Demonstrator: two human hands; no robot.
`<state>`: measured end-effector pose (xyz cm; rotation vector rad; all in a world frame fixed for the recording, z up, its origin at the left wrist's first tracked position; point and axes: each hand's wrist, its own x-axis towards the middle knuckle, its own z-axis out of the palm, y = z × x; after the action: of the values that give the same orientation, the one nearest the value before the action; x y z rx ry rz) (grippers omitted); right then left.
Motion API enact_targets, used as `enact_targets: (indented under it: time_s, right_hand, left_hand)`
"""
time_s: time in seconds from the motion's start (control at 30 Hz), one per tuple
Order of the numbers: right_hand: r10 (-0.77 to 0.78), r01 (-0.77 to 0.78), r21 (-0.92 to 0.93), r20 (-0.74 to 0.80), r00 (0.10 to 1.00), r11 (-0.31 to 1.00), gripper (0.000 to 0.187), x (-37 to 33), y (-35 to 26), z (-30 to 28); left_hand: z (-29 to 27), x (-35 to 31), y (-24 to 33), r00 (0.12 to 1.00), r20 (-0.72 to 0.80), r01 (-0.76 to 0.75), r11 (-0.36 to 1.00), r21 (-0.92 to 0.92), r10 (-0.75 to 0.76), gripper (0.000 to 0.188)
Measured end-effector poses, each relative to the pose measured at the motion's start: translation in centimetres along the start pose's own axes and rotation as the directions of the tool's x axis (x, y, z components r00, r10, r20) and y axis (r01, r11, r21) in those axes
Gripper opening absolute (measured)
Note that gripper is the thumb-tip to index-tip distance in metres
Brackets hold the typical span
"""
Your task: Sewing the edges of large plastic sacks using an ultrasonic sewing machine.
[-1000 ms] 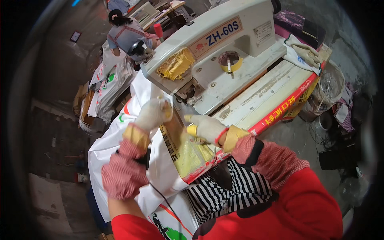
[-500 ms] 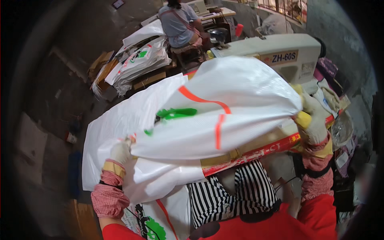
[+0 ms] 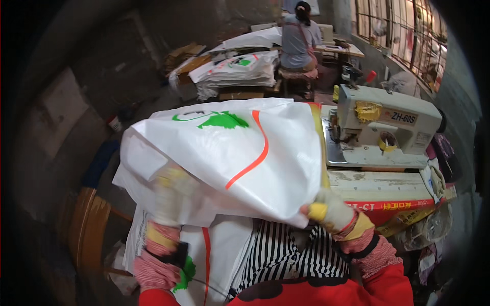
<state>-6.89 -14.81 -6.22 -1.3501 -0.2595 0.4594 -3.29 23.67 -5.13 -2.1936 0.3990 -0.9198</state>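
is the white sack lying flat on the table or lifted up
Lifted: the white woven sack billows above the table, held by the left hand and right hand.

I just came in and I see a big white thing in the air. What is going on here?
A person in gloves is holding up a big white woven sack with green and orange print. The left hand grips its lower left edge and the right hand pinches its lower right corner. The sack is lifted in front of a cream sewing machine on a worn table. More white sacks are stacked farther back, near another person sitting at a table.
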Motion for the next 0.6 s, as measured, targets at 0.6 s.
enact_targets:
  time_s: [0.6]
  right_hand:
    - [-0.104, 0.111, 0.035, -0.175, 0.979, 0.993, 0.031, 2.2, -8.0, -2.9]
  left_hand:
    - [-26.1, -12.4, -18.4, 0.538, -0.012, -0.481, -0.296, -0.825, -0.843, 0.034]
